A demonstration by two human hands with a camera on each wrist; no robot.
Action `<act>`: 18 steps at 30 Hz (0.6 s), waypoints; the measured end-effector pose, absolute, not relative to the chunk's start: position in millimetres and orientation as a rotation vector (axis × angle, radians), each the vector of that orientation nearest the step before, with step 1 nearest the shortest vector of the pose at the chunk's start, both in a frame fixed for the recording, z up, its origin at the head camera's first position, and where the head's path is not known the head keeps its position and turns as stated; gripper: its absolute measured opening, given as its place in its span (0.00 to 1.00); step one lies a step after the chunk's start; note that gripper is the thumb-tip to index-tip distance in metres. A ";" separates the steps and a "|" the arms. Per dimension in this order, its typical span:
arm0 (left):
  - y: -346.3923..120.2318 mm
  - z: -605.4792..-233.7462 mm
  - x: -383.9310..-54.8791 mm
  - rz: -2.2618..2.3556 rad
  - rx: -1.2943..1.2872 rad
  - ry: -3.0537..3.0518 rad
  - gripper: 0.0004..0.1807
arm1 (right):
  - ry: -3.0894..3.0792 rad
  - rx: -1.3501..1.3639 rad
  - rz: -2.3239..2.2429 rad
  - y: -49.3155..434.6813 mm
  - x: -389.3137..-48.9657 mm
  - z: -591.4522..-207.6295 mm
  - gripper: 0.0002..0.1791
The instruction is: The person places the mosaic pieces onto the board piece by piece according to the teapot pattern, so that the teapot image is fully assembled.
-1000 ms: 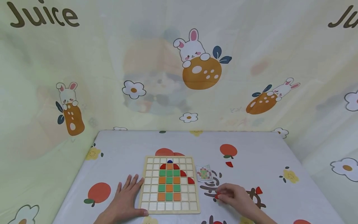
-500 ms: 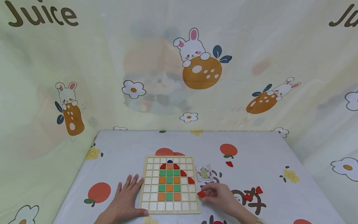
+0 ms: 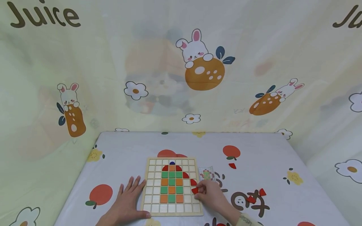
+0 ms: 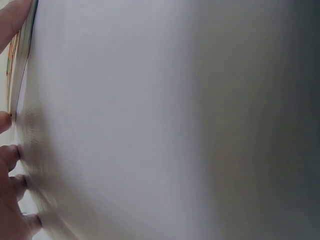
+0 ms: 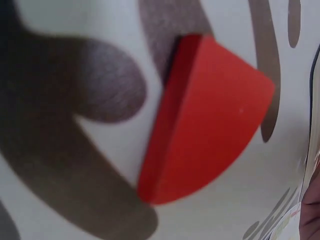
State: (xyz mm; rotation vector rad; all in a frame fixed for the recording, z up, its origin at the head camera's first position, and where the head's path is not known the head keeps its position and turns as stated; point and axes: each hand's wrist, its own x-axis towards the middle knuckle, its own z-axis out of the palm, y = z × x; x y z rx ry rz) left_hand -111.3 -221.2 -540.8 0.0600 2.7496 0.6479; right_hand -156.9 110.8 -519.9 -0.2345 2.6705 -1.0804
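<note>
A wooden grid board (image 3: 147,201) lies on the table, with green, orange and red pieces and one blue piece in its middle cells. My left hand (image 3: 125,201) rests at the board's left edge, fingers spread and thumb at the lower left corner. In the left wrist view its fingers (image 4: 10,155) show beside the board's side. At the right side of the board, my right hand (image 3: 210,194) pinches a red quarter-circle piece (image 3: 195,190) over a cell just below another red piece (image 3: 193,182).
A small pattern card (image 3: 206,173) lies right of the board, partly covered by my right hand. Loose red quarter-circle pieces lie farther right: one (image 3: 232,165) toward the back, two (image 3: 251,199) near each other. In the right wrist view one red piece (image 5: 210,125) looms large.
My right hand has moved left from the tablecloth onto the board's right side, carrying the red quarter-circle piece. My left hand has stayed at the board's edge.
</note>
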 end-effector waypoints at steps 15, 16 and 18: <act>-220.2 -542.0 -110.9 0.640 0.054 2.767 0.73 | 2.691 -0.282 -1.011 110.2 -158.0 -516.7 0.13; -220.2 -542.0 -110.9 0.639 0.054 2.766 0.73 | 2.697 -0.287 -1.004 109.8 -157.9 -515.3 0.13; -220.2 -542.3 -111.0 0.635 0.054 2.766 0.73 | 2.717 -0.307 -0.963 107.8 -157.7 -513.0 0.13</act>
